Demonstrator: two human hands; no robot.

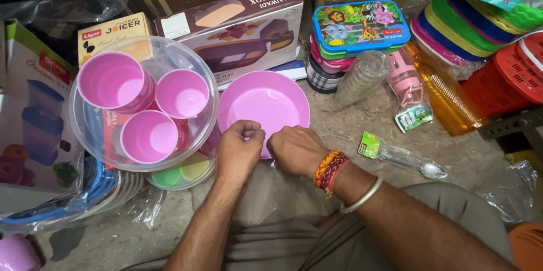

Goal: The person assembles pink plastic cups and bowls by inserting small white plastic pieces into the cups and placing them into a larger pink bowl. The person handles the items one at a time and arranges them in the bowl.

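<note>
While my two hands meet at the lower middle of the frame, I work at the near rim of the pink plate (266, 101). My left hand (240, 151) is curled into a loose fist, fingers (249, 130) folded in so that I can't tell whether anything thin is caught under them; they rest at the plate's edge. My right hand (295, 147), with a braided orange band and a metal bangle at the wrist, is also curled, fingers narrow and pinched toward the same spot on the rim. What they pinch is hidden, so whether it is a film or only the rim, I cannot tell. To do this well, I judge that one hand should steady the plate while the other keeps its pinch small and close to the edge, so the plate does not slide on the floor.

Left of the plate, at centre left, stands a clear bowl (93, 135) holding three pink cups (148, 135), upright and touching one another. Right of my hands, a wrapped spoon (416, 163) lies on the floor (362, 118). Beyond the plate, at top centre, a brown box (243, 28) stands, and right of it a stack of lunch boxes (359, 28) with a cartoon-animal lid. At far right, coloured lids and a red basket (509, 73) pile up.
</note>
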